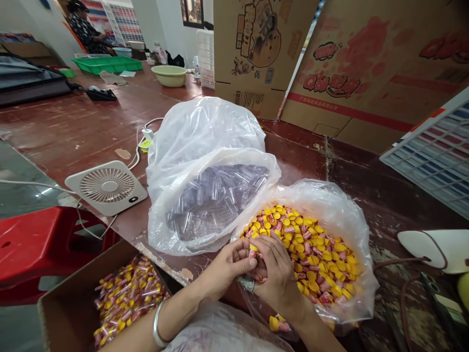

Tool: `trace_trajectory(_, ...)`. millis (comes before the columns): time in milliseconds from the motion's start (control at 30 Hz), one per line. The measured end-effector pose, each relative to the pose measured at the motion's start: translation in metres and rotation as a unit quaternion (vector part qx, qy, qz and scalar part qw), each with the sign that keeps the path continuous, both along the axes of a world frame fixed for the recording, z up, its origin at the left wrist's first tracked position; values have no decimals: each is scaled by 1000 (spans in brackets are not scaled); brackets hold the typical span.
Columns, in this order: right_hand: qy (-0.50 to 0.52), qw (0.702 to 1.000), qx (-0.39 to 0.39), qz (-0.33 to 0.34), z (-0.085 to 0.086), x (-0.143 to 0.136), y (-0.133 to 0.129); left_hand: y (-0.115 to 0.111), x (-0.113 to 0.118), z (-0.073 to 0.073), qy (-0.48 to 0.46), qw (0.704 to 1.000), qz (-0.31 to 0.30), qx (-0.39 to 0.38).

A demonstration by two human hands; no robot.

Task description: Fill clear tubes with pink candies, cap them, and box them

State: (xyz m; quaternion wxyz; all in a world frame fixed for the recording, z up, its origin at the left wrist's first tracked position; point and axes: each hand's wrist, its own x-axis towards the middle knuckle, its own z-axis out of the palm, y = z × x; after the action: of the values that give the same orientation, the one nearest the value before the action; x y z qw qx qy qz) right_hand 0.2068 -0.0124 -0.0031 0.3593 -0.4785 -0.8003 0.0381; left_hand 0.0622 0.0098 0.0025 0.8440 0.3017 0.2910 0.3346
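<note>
My left hand (237, 266), with a silver bangle on the wrist, is closed on a small yellow-capped piece (253, 248) with a pink-and-red label. My right hand (276, 274) curls around the same piece, its fingers partly hiding it. A shiny silvery bit shows under my right hand, too small to name. Just beyond my hands, a clear plastic bag (351, 210) holds many yellow caps with pink-red labelled parts (315, 254). Touching it on the left, a white plastic bag (205, 127) lies open around many clear plastic tubes (220, 190).
At lower left, a cardboard box (60, 318) holds many yellow-and-pink pieces, beside a red stool (32, 244). A white fan (108, 186) stands at the table edge. Large cartons (256, 98) and a white crate (432, 161) border the right. A person (86, 29) sits far back left.
</note>
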Motion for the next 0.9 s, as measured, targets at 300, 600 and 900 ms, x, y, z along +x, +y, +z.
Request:
trace_trajectory(300,-40,986,-116,-114,-2,75,0,79,-95,1,660,632,26,405)
trace_trajectory(600,-195,964,-160,-82,-34,34,12,103,-124,-21,660,570,-106,478)
trace_trajectory(900,18,986,-151,-63,-24,40,14,113,-133,-41,596,629,-51,497)
